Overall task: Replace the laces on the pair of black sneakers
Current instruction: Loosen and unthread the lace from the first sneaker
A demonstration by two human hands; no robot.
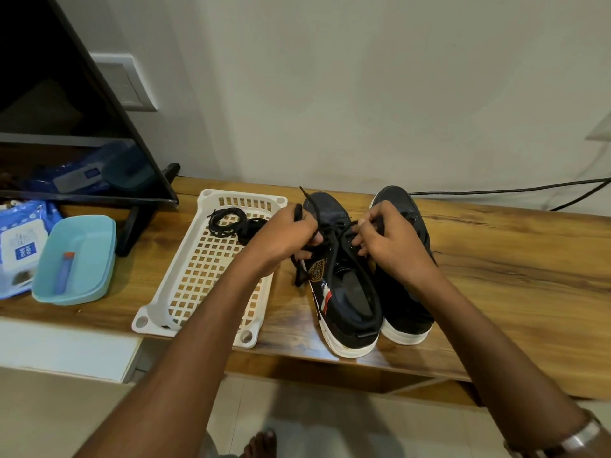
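Fingers of both hands pinch lace, apparently over left sneaker.

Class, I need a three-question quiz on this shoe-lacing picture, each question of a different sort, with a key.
1. True or false: the white basket holds coiled black laces.
2. Which sneaker are both hands working on? A) left sneaker B) right sneaker
3. Fill in: the left hand and right hand each pinch a black ____.

Key: 1 true; 2 A; 3 lace.
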